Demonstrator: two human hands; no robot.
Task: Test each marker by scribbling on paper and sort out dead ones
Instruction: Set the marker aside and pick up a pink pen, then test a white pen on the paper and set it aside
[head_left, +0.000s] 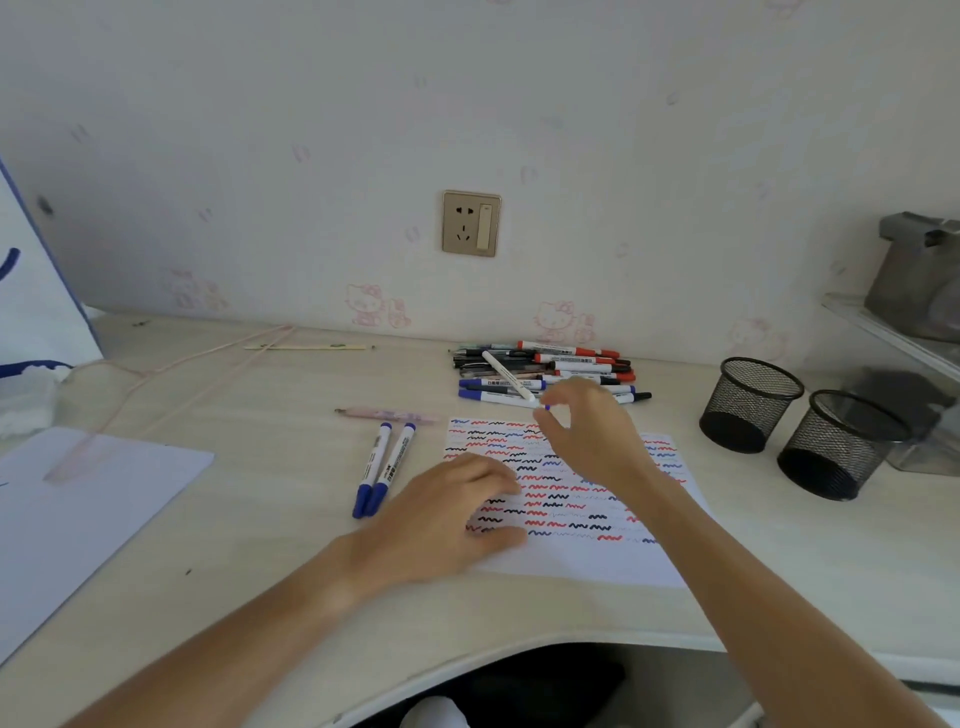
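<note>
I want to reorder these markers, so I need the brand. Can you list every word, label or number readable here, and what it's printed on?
None can be read.
Two blue markers left of the scribble paper: dark print on the barrels, too small and blurred.
Marker pile by the wall: barrel labels blurred.
Marker in the right hand: no legible print.
Wall socket: no text visible.

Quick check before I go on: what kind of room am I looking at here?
Probably a child's bedroom or home study desk: cartoon-cat wallpaper behind a pale desk, two mesh pen cups, a marker pile and scribbled test paper.
</note>
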